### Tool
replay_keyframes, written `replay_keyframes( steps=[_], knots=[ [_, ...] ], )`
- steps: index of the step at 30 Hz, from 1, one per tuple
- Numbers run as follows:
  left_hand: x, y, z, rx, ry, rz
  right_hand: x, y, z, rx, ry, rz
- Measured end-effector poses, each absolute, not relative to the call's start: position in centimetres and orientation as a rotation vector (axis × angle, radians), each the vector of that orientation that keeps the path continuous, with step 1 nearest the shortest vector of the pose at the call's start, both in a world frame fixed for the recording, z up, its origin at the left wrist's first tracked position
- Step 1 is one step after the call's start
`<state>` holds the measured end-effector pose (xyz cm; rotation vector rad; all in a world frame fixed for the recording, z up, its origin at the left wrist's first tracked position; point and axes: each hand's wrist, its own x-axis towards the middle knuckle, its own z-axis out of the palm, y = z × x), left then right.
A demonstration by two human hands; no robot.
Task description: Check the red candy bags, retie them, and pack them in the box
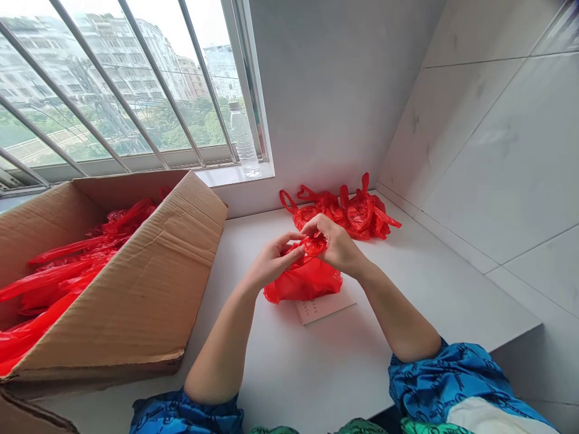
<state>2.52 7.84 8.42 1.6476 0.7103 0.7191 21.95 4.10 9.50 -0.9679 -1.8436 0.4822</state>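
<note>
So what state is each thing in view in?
Cardboard box, open
Red bags in box, heaped
Held red bag, top gathered
Left hand, pinching held red bag
Right hand, pinching it too
Red bags by wall, bunched
Clear bottle, upright, capped
White card, flat, partly covered
Barred window, can't tell if open

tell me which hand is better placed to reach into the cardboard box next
Probably the left hand: the cardboard box is on that side, and the right hand would likely have to cross the left arm. Both are gripping the red bag near its top, though.
</note>
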Motion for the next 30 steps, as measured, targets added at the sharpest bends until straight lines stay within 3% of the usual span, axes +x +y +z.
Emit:
replay_keyframes(
  steps=[6, 13, 22, 26, 30],
  knots=[
    [2.3, 7.5, 9.0, 1.682, 0.648, 0.759, 21.8, 3.3, 9.8, -1.0, -1.852, 0.37],
    [2.1, 7.7, 9.1, 1.187, 0.536, 0.811, 22.2, 2.0, 9.5, -0.906, -1.857, 0.319],
    [1.2, 8.3, 8.8, 1.34, 0.688, 1.251, 23.3, -0.4, 7.1, -0.991, -1.813, 0.322],
    [-0.9, 10.8, 6.1, 1.267, 0.933, 1.472, 25.3, -2.2, 5.0, -1.106, -1.774, 0.456],
    [-2.2, 10.9, 3.0, 1.173, 1.081, 1.421, 27.9, -3.1, 3.2, -1.176, -1.708, 0.781]
  ],
)
